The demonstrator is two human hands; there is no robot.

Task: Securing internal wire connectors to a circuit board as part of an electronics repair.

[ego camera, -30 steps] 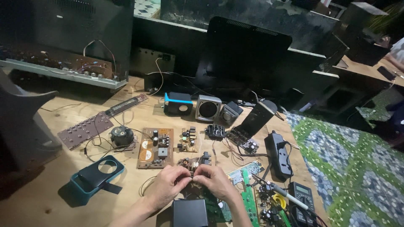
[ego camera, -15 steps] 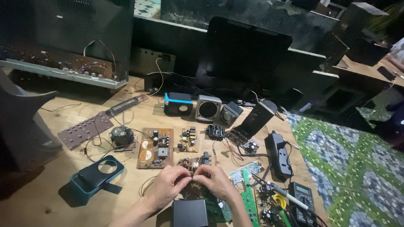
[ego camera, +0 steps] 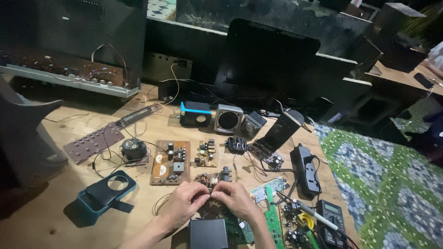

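Both my hands sit low centre on the wooden table [ego camera: 41,221], fingertips pinched together over one spot. Left hand [ego camera: 182,205] is curled narrow, thumb and forefinger closed on a small component [ego camera: 210,192] – too tiny to say what kind. Right hand [ego camera: 237,200] meets it from the other side, fingers also pinched tight on the same bit. The component sits just in front of a small circuit board [ego camera: 213,177] with wires trailing off it; I can't tell whether it touches that board.

Just below my wrists – a black box [ego camera: 208,234], partly cut off by the frame edge. Green circuit boards [ego camera: 272,216] lie right of the right hand, touching or overlapping each other. Further right: a soldering iron [ego camera: 310,213], a multimeter [ego camera: 331,216] and a black power strip [ego camera: 306,168].

Left of the left hand, well apart, a teal case [ego camera: 108,193] holding a dark insert. Above the hands a brown circuit board [ego camera: 170,161], a smaller board [ego camera: 206,153] beside it, a round fan-like part [ego camera: 134,148]. Near the back of the table: a black speaker with blue trim [ego camera: 195,114], a grey speaker [ego camera: 228,119], and a dark monitor [ego camera: 270,60] behind them.
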